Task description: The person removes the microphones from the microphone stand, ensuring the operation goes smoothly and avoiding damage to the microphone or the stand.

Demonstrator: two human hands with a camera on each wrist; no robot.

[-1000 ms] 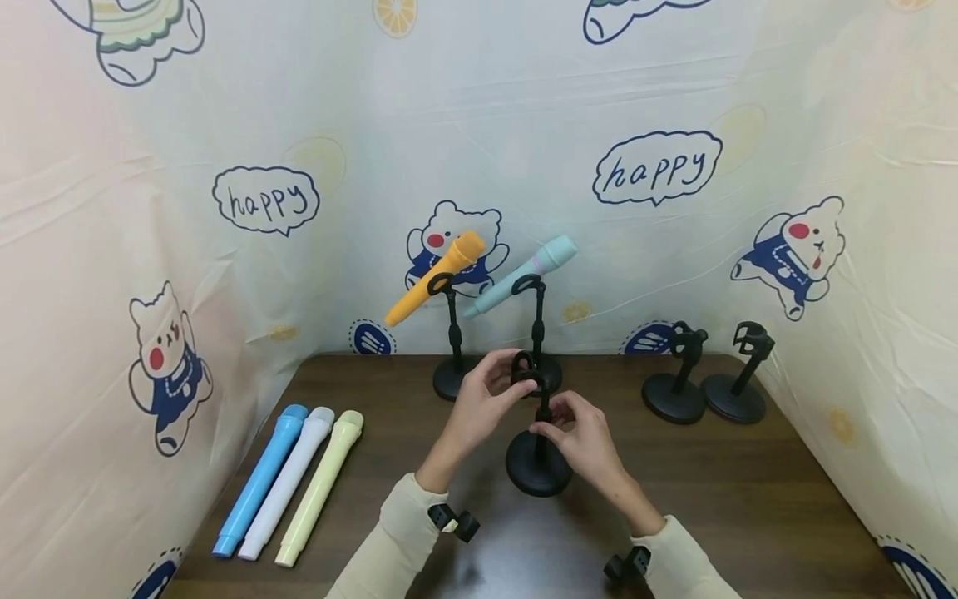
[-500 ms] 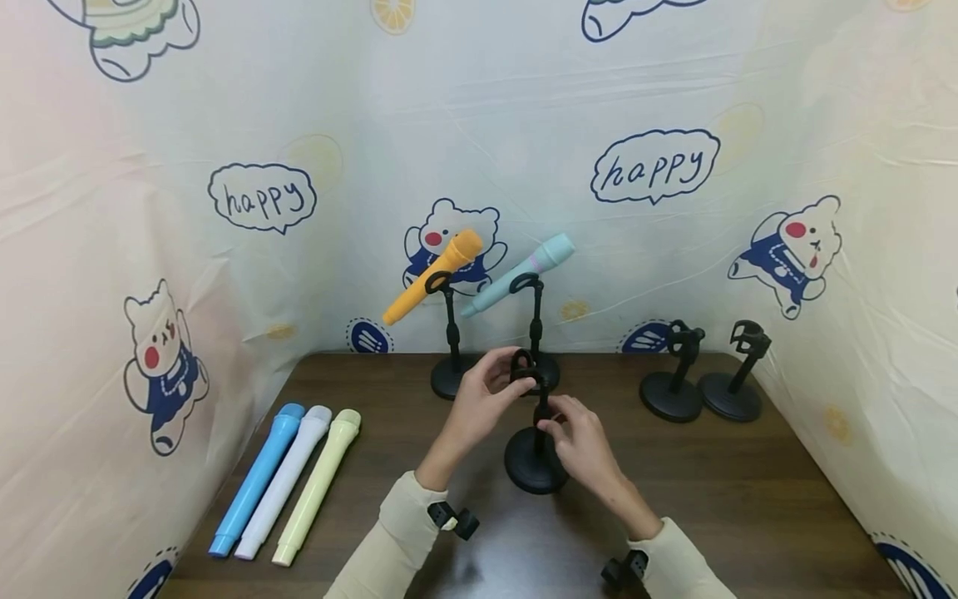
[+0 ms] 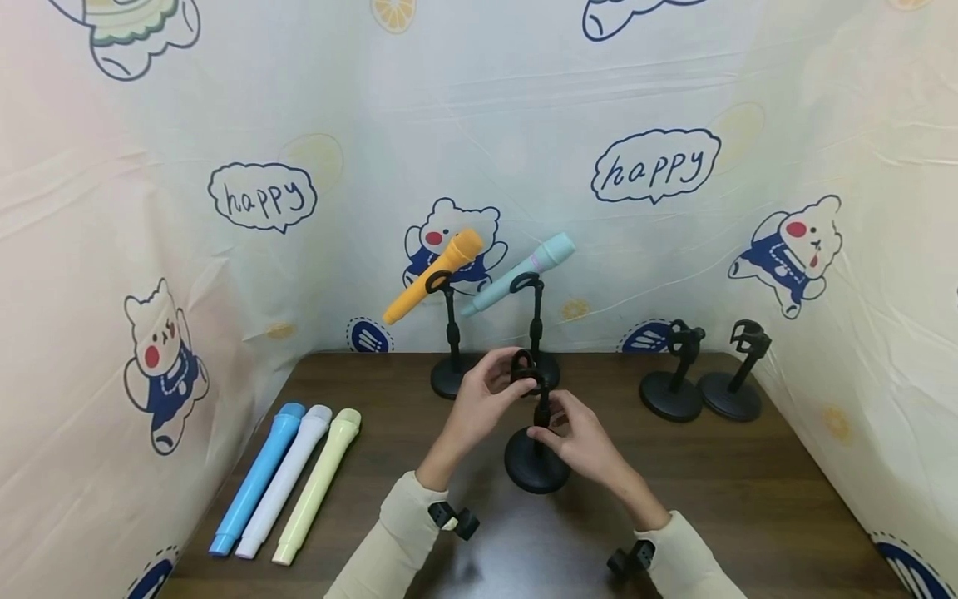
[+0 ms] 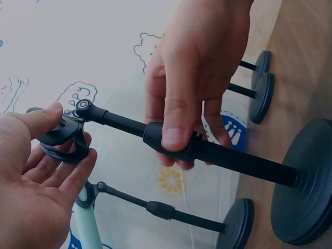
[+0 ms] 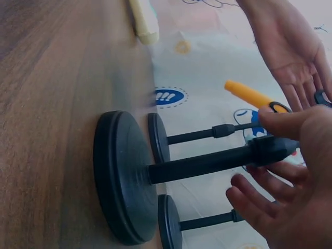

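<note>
Item 1: microphone stand (image 3: 542,414), black. Stands upright on the surface (image 3: 711,516) before the person; dial centre here, with 12 o'clock toward the cloth backdrop (image 3: 509,100).

Handling, as judged: the collar (image 5: 271,149) at mid-post appears to be the part being worked. Best practice: steady the top so the upper rod (image 4: 124,123) cannot swing, turn the collar in short, even twists, and hold the base (image 4: 306,187) flat; forcing it may drag or tip the stand.

Left hand (image 3: 479,403), 10 o'clock: thumb and fingers pinch the clip (image 4: 58,134).

Right hand (image 3: 591,445), 4 o'clock: thumb and fingers pinch the collar; the lower fingers sit loosely apart.

Appearance: matte, round, disc-shaped base with faint concentric rings; straight lower tube (image 4: 249,161); wider collar with a ringed lower edge; thinner rod above; bolted pivot (image 4: 84,105); curved clip, no microphone in it.

Related stock: three loose microphones (image 3: 284,482), blue, white and pale yellow, side by side at 9 o'clock.
</note>
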